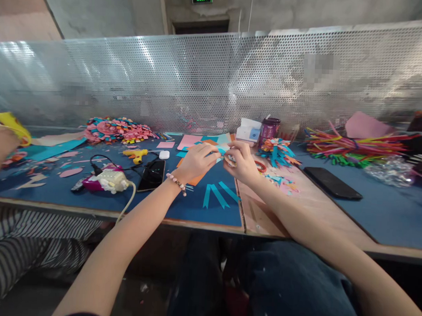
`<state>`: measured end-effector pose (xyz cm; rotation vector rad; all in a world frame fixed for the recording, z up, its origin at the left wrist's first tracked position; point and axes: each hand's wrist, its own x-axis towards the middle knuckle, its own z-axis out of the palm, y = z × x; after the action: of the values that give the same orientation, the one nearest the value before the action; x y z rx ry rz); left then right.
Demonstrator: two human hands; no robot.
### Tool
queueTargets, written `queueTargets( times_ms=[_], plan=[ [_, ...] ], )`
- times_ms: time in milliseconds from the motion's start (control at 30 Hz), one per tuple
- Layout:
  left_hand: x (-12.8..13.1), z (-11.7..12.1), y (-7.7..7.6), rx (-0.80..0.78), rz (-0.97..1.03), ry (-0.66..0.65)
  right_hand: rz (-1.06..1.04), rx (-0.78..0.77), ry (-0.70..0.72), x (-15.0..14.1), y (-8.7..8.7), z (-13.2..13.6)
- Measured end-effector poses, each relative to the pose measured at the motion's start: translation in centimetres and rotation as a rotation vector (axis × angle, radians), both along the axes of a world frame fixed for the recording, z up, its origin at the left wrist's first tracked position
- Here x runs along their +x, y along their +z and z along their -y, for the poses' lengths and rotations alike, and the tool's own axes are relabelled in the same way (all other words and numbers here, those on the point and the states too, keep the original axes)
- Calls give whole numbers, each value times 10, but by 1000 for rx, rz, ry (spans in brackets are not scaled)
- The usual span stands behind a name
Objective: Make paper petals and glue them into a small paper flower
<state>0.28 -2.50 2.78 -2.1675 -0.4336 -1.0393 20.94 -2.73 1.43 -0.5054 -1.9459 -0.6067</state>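
My left hand [199, 162], with a beaded bracelet at the wrist, is closed in a pinch. A small bit of teal paper shows at its fingertips. Close beside it, my right hand [241, 160] has curled fingers around something small, which I cannot make out. Below the hands lie several notched teal paper strips [216, 196]. Orange paper [197, 179] lies partly under my left hand, and pink paper [188, 142] is behind it. A red-orange ring-shaped thing [261, 166], partly hidden, rests beside my right hand.
A yellow glue gun [137, 155], power strip [108, 179] and phone [152, 175] lie left; another phone [332, 183] lies right. Paper bunches [116, 130], a fringed paper bundle [278, 151], a purple cup [270, 130] and pipe cleaners [354, 144] stand behind. A co-worker's hand [2, 144] is far left.
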Motion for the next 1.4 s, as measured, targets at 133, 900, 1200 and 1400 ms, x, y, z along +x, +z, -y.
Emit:
queueTargets(
  times_ms=[133, 900, 1200, 1400],
  plan=[
    [0, 0, 0, 14, 1, -5, -7, -7, 21, 0, 0, 0],
    [1, 2, 0, -27, 37, -18, -48, -86, 43, -1, 0, 2],
    [3, 4, 1, -97, 78, -42, -33, -104, 71, -3, -1, 1],
    [8, 2, -1, -351, 318, -83, -269, -283, 168, -12, 4, 6]
  ],
)
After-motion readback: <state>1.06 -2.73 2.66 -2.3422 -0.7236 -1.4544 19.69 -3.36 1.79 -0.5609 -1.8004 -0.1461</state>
